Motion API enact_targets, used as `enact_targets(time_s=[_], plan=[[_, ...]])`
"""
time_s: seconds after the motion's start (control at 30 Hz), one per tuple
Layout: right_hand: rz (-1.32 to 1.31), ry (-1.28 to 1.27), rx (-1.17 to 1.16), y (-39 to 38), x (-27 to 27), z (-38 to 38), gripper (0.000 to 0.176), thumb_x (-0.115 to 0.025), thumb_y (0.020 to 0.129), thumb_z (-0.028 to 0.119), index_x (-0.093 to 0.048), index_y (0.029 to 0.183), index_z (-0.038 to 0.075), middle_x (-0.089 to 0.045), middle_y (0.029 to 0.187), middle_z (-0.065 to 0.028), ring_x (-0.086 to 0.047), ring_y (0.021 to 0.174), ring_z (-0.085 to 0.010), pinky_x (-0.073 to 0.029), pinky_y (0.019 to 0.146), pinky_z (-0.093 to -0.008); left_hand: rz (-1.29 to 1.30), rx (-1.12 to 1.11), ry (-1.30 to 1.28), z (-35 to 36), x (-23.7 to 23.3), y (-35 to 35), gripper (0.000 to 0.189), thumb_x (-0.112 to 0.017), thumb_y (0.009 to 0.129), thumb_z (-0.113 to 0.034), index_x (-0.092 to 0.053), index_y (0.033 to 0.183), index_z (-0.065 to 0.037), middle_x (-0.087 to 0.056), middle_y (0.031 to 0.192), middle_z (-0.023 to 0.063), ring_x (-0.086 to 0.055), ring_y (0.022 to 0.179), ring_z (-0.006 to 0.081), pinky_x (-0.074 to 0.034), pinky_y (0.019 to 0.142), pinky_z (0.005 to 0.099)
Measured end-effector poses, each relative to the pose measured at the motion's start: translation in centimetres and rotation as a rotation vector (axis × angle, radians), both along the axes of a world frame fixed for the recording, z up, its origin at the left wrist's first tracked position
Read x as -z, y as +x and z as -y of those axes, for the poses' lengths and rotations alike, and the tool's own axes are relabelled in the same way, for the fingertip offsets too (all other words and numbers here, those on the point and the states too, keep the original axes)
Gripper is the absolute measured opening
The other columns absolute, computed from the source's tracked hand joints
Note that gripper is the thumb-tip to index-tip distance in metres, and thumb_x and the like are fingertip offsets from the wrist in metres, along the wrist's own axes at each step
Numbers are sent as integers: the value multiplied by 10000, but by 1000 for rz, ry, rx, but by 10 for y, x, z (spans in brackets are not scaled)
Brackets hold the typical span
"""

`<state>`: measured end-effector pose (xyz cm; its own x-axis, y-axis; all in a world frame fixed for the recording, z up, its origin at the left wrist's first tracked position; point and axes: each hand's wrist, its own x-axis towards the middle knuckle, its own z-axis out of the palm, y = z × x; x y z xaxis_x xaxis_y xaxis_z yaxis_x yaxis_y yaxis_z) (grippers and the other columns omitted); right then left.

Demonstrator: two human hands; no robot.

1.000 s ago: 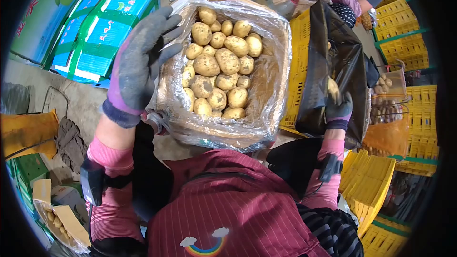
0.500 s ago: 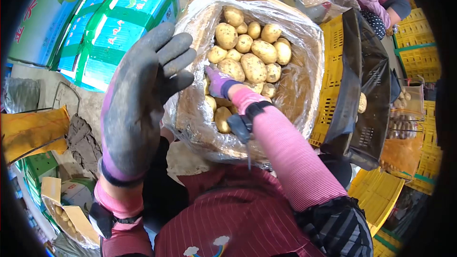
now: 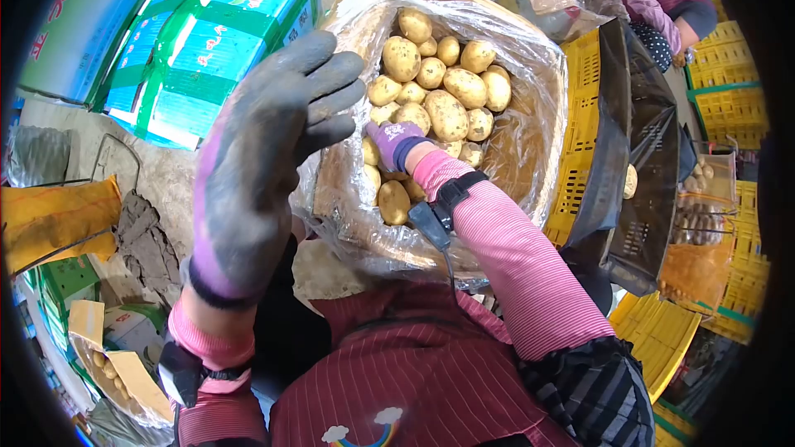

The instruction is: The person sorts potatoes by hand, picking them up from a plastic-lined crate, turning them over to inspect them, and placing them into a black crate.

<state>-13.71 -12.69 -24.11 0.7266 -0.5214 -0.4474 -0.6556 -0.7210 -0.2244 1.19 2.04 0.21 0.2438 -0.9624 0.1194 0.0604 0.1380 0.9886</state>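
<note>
My left hand (image 3: 261,165), in a purple glove with a dirty grey palm, is raised left of an open cardboard box (image 3: 335,228). Its fingers are extended and it holds nothing. Clear plastic film (image 3: 517,41) lines the box, which contains many potatoes (image 3: 447,115), mostly on its left and upper side. My right hand (image 3: 397,142), also in a purple glove, reaches down among them at the left inner side. Its back faces me and its fingertips are hidden, so whether it grips a potato cannot be told. A small dark device (image 3: 429,225) hangs at that wrist.
Blue boxes with green tape (image 3: 195,45) stand upper left. A yellow crate (image 3: 580,116) and a black-lined container (image 3: 646,165) with a potato flank the box's right. An orange sack (image 3: 62,219) lies left. Another person (image 3: 662,4) is at upper right.
My left hand has shifted slightly right and stays open. My right hand stays among the potatoes at the left side, slightly lower and further right in view. The whole view has shifted slightly.
</note>
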Motion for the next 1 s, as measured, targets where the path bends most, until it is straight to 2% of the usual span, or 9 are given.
enact_targets(time_s=[0.1,0.2,0.27,0.37,0.43,0.63,0.8,0.93,1.0], plan=[[-67,119,4,-9,-17,-3,685,-750,798,339,-484,1382,99,-620,1266,-240,-631,1158,-393,-513,963,-468,57,6,-172,6,16,0,406,-391,1069,-185,-548,1359,52,-609,1335,187,-622,1202,238,-509,1001,330],[38,376,248,-30,-41,-10,881,-774,778,496,-455,1484,78,-607,1340,-260,-603,1228,-372,-480,1030,-404,-270,-24,18,11,17,1,370,-470,1046,-185,-601,1316,30,-640,1293,172,-637,1173,219,-502,999,308],[355,662,526,-60,-47,-19,760,-733,869,475,-503,1441,31,-648,1299,-176,-618,1198,-287,-475,1032,-371,22,-47,60,13,21,2,391,-591,997,-146,-576,1349,23,-662,1260,150,-643,1150,198,-491,1001,294],[866,1045,742,-97,-118,-52,481,-530,1039,418,-610,1286,13,-690,1058,-35,-644,696,-112,-528,617,-251,426,115,-7,14,45,4,505,-608,995,-160,-473,1438,44,-592,1372,175,-593,1235,229,-460,1052,337],[963,1095,869,-115,-130,-67,479,-474,1055,468,-622,1256,59,-680,943,-11,-548,522,-79,-437,474,-204,302,199,99,8,45,-21,613,-717,925,-189,-473,1451,9,-593,1367,176,-580,1244,229,-442,1073,348],[1283,1372,978,-110,-178,-111,555,-417,1053,550,-542,1355,101,-690,1095,-48,-693,787,-124,-568,599,-246,461,309,28,3,62,-71,577,-720,931,-237,-495,1423,-36,-588,1332,203,-571,1239,284,-445,1056,393],[1262,1034,830,-118,-182,-116,451,-492,1065,418,-534,1368,86,-657,1176,-21,-660,972,-102,-588,737,-264,321,273,-127,10,70,-81,343,-617,991,-172,-582,1295,-17,-677,1135,139,-657,1090,251,-515,940,354],[1309,803,880,-124,-184,-127,542,-594,996,485,-581,1270,18,-654,1067,-29,-641,875,-88,-517,616,-233,433,149,-234,22,90,-81,259,-568,988,-147,-655,1202,-30,-701,1097,144,-672,1063,264,-514,937,371],[1324,683,832,-131,-183,-129,486,-605,1009,393,-572,1297,3,-641,1149,-59,-615,1025,-117,-523,839,-273,515,162,-303,28,84,-75,260,-546,992,-155,-668,1184,-29,-702,1098,152,-672,1055,276,-514,933,378]])
